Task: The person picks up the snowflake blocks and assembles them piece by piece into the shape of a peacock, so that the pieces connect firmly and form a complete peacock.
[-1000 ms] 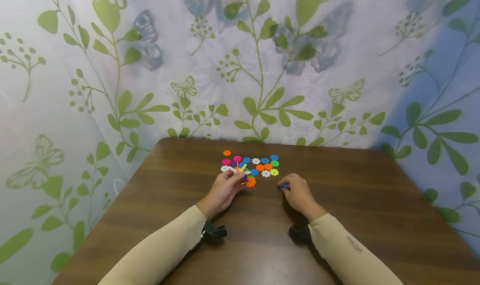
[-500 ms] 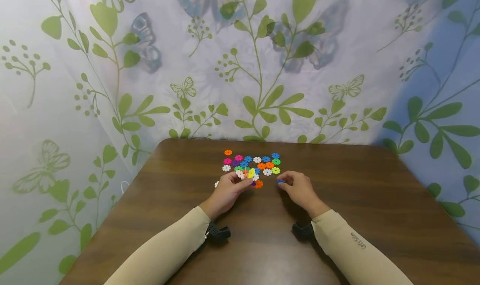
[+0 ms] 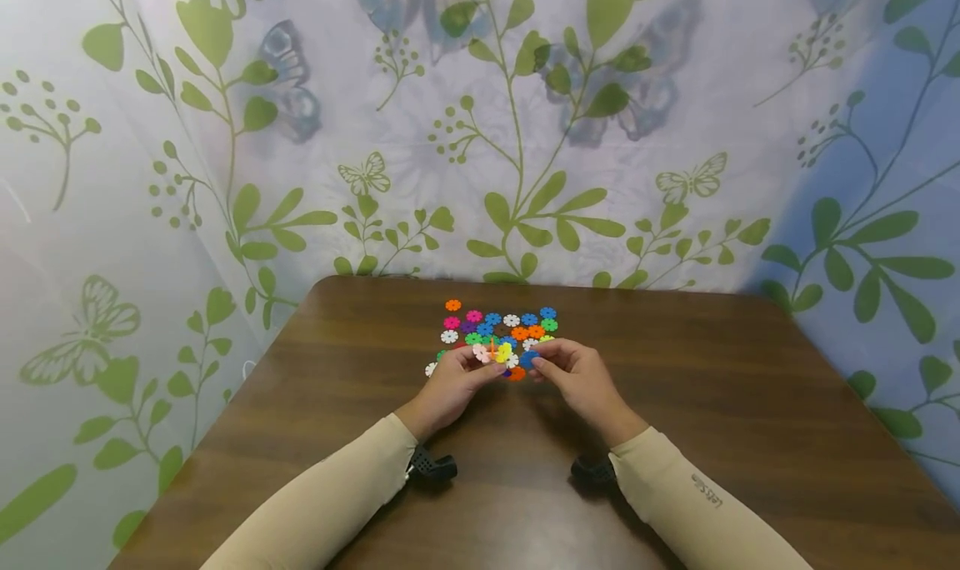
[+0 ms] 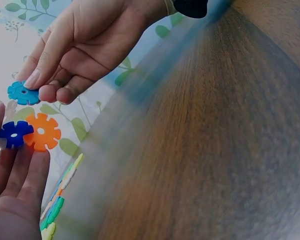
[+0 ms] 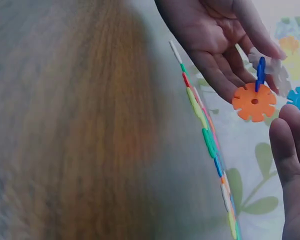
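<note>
My left hand [image 3: 454,384] grips a cluster of joined notched plastic discs above the table. In it I see a yellow disc [image 3: 503,353], a dark blue disc [image 4: 14,134], an orange disc [image 5: 254,102] and whitish ones. Between thumb and fingers, my right hand [image 3: 588,384] pinches a single blue disc [image 3: 528,359], close beside the cluster's right side. Whether that disc touches the cluster I cannot tell. The left fingers hide part of the cluster.
Several loose notched discs lie flat on the brown table [image 3: 360,337] beyond the hands, among them an orange disc [image 3: 453,305] and a pink disc [image 3: 452,323]. A leaf-patterned curtain [image 3: 420,137] hangs behind the table's far edge.
My right hand has moved left with the blue disc, from apart on the right to close beside the cluster. My left hand has turned the cluster and shifted it slightly right.
</note>
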Tool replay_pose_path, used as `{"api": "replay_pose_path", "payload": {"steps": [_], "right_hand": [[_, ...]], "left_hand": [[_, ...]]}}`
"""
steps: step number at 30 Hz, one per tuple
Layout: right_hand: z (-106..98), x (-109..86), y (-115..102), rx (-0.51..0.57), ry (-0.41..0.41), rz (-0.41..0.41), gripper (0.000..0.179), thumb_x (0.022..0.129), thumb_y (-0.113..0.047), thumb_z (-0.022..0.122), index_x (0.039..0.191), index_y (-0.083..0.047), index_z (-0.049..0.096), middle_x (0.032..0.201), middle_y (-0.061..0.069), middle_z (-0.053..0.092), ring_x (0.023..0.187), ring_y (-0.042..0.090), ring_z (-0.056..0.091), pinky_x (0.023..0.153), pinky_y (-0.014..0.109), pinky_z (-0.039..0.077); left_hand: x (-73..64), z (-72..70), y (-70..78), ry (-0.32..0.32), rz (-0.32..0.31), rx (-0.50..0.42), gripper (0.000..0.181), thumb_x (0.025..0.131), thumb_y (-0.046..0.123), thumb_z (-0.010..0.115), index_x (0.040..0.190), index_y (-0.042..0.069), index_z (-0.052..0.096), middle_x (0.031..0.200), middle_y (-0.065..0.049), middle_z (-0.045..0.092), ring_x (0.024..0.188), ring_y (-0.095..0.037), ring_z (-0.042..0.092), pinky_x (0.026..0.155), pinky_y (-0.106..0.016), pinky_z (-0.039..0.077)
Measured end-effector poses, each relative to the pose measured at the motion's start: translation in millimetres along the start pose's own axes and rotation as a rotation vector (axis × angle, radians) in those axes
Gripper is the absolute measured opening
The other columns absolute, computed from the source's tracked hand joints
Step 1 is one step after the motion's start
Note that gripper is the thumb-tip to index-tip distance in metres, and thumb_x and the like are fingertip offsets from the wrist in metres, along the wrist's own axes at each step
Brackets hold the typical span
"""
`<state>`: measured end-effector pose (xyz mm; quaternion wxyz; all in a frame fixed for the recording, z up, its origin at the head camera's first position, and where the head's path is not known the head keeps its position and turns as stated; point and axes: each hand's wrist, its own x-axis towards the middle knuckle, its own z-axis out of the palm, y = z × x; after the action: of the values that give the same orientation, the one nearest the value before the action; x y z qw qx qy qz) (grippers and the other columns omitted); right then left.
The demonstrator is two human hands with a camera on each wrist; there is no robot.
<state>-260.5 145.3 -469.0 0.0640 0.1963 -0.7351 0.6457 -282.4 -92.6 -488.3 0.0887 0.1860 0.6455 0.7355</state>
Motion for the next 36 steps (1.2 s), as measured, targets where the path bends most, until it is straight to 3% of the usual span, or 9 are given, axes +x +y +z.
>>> {"api": "replay_pose_path", "payload": {"steps": [7,18,23,31,36], "right_hand": [[2,-1.9,-2,0.013,0.006,-0.024,0.014,0.099,0.001,0.072,0.113,0.006,0.073,0.098,0.021,0.074,0.087,0.047,0.072,0.082,0.041,0.061],[8,-2.2,-2,-0.019,-0.008,-0.034,0.013,0.097,0.002,0.074,0.11,0.005,0.075,0.098,0.018,0.076,0.084,0.045,0.073,0.079,0.038,0.062],[12,-9.0,-2,-0.048,0.021,-0.044,0.014,0.097,0.002,0.074,0.111,0.005,0.075,0.095,0.018,0.076,0.081,0.037,0.075,0.079,0.035,0.061],[12,-18.9,0,-0.17,0.052,-0.043,0.013,0.095,0.005,0.075,0.107,0.0,0.077,0.091,0.012,0.077,0.077,0.026,0.075,0.075,0.031,0.061],[23,-12.2,-5,-0.195,0.045,-0.063,0.012,0.094,0.007,0.075,0.104,0.0,0.076,0.087,0.009,0.076,0.074,0.024,0.075,0.073,0.031,0.061]], "left_hand": [[0.0,1.7,2.5,-0.015,-0.023,-0.035,0.023,0.1,0.011,0.076,0.116,-0.004,0.073,0.108,-0.015,0.074,0.102,-0.037,0.063,0.093,-0.042,0.055],[-2.7,-1.9,2.3,-0.033,0.008,-0.006,0.02,0.099,0.008,0.077,0.114,-0.004,0.074,0.107,-0.015,0.075,0.095,-0.026,0.066,0.09,-0.039,0.057],[-4.1,-0.5,-2.5,-0.032,0.023,-0.007,0.02,0.098,0.006,0.077,0.113,-0.006,0.075,0.102,-0.014,0.076,0.091,-0.026,0.065,0.084,-0.034,0.056],[-4.9,2.2,-10.8,-0.04,0.032,0.083,0.015,0.095,0.008,0.081,0.105,-0.004,0.077,0.092,-0.006,0.076,0.078,-0.017,0.059,0.072,-0.029,0.051],[-4.2,-8.2,-6.0,-0.006,0.059,0.118,0.013,0.094,0.008,0.082,0.101,-0.002,0.079,0.09,-0.007,0.076,0.078,-0.017,0.06,0.073,-0.031,0.052]]}}
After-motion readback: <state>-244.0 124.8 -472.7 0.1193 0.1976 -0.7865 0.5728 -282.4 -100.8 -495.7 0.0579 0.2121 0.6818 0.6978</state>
